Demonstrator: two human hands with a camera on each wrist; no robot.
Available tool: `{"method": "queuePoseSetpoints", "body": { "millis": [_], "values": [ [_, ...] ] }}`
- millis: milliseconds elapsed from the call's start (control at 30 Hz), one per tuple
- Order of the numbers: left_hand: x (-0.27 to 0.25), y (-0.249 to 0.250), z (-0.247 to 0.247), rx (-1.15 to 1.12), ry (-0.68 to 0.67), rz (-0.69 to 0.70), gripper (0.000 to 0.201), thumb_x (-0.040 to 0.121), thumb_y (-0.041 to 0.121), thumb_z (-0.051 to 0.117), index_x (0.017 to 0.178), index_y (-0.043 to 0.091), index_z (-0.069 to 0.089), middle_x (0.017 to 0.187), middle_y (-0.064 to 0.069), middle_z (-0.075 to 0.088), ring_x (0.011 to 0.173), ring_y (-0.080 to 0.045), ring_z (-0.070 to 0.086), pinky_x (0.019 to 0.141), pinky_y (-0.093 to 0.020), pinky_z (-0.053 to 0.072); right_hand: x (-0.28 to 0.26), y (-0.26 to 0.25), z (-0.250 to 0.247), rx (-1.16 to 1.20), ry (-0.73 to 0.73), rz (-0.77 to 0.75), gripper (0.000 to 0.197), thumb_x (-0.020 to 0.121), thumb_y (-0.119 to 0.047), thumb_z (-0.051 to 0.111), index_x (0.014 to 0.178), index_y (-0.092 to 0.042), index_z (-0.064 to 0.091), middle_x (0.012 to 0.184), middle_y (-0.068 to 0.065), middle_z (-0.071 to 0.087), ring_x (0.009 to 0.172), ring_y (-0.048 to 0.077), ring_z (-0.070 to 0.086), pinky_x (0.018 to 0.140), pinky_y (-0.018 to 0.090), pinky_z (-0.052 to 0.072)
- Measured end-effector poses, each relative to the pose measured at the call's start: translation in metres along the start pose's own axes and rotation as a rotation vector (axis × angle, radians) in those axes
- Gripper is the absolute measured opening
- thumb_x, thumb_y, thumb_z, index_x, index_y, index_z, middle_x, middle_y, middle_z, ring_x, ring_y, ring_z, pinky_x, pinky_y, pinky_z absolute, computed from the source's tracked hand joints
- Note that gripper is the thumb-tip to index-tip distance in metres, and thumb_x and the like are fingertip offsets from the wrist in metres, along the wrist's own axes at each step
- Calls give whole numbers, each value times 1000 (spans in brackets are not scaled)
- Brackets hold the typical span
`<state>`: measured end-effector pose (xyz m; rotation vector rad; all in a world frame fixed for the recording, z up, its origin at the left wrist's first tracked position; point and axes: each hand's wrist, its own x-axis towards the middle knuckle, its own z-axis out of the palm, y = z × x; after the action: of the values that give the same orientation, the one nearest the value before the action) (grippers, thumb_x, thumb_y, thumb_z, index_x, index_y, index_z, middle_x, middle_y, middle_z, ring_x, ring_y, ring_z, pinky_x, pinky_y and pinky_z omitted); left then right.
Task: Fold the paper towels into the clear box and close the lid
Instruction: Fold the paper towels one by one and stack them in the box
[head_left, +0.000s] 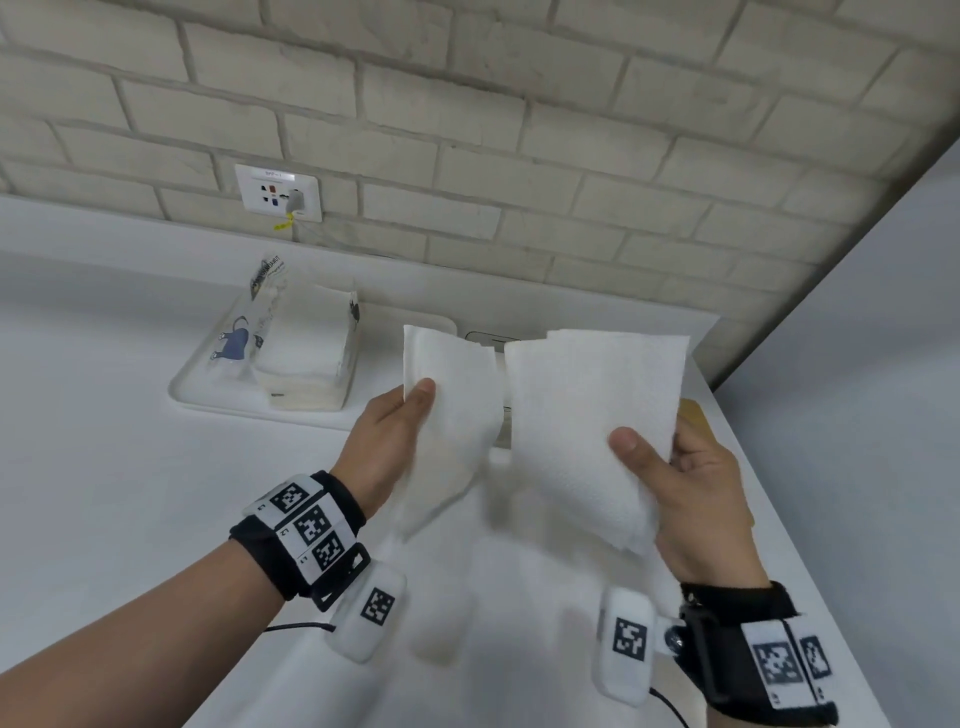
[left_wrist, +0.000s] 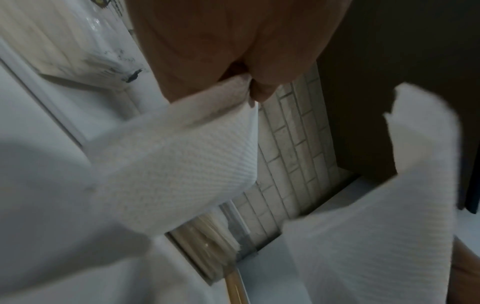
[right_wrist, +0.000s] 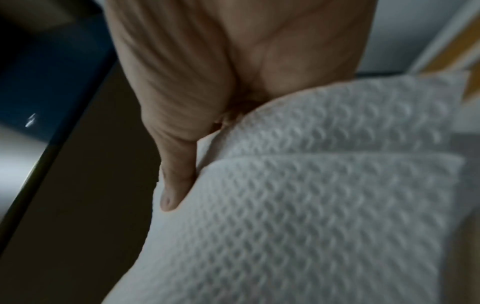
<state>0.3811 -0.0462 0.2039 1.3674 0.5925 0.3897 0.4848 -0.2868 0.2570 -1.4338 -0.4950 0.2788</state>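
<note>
Two white paper towels are held up at mid-frame in the head view, one per hand. The left hand (head_left: 390, 436) pinches the narrower left towel (head_left: 451, 410) under its thumb; the right hand (head_left: 691, 483) grips the wider right towel (head_left: 587, 415), folded into layers. Both are soft and embossed with a fine dimpled weave. In the upper left, one rounded white tray (head_left: 208, 395) carries one opened pack of towels (head_left: 301, 343). The clear box is mostly hidden behind the sheets.

Both forearms are bare. The left wrist band (head_left: 301, 535), lower left of centre, is black with white panels printed with square black-and-white markers. A white pod (head_left: 371, 613) with one marker hangs below it, trailing a thin black cable. The right wrist band (head_left: 763, 654), lower right, matches, with its own marked pod (head_left: 626, 644).
</note>
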Motion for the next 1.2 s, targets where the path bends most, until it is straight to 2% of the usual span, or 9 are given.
{"method": "queuePoseSetpoints", "body": {
  "millis": [133,300,400,567,667,833,1000,1100,1200],
  "values": [
    [-11,-4,15,-68,-96,-46,40,107,45,48,118,18,74,114,-1,79,109,-21,74,106,-50,52,14,22,27,7,82,122,30,71,-21,84,97,-13,72,103,5,79,98,25,75,87,40,59],
    [-16,-6,26,-273,-155,-97,52,105,54,46,130,14,68,126,-6,74,120,-24,69,108,-46,49,18,49,48,-224,150,103,23,77,-18,87,90,-8,70,89,0,79,84,16,76,76,33,60],
    [-19,-9,27,-226,-166,-48,43,99,41,62,129,11,67,123,-7,75,116,-27,72,105,-51,52,17,51,54,-254,156,86,23,82,-25,84,85,-8,69,83,-2,77,79,15,73,74,32,58],
    [-18,-14,23,-190,-99,-32,30,106,29,55,123,8,69,116,-7,78,108,-27,75,101,-53,56,13,45,49,-153,171,126,52,97,-36,66,63,-9,37,66,5,32,65,17,32,66,30,31],
    [-15,-15,24,-224,-91,-38,31,107,28,53,123,8,69,118,-8,77,110,-27,74,101,-53,55,12,41,42,-56,206,164,51,97,-35,66,69,0,42,73,5,40,71,21,36,69,31,34],
    [-8,-18,19,-204,-36,-32,28,106,30,55,120,11,70,115,-6,78,108,-27,74,102,-55,55,10,24,14,-257,293,42,39,98,-40,64,79,-6,64,74,14,63,67,23,57,68,30,45],
    [0,-21,14,-134,-26,-55,29,106,31,56,119,10,70,112,-7,79,105,-29,75,99,-56,56,2,-13,7,38,50,27,16,88,-32,66,83,-22,77,92,-2,77,84,11,70,74,25,56],
    [-3,-23,19,-108,-70,-50,29,106,31,55,116,9,71,109,-8,79,103,-31,75,97,-55,57,10,-3,17,158,-14,111,18,79,-35,71,88,-22,80,105,10,77,96,20,73,91,40,59],
    [-7,-23,25,-149,-132,-82,30,107,30,52,116,9,72,110,-8,79,106,-31,75,100,-52,56,21,22,35,-78,66,137,17,88,-33,75,89,-16,78,104,18,75,95,32,71,99,56,54]
  ]
}}
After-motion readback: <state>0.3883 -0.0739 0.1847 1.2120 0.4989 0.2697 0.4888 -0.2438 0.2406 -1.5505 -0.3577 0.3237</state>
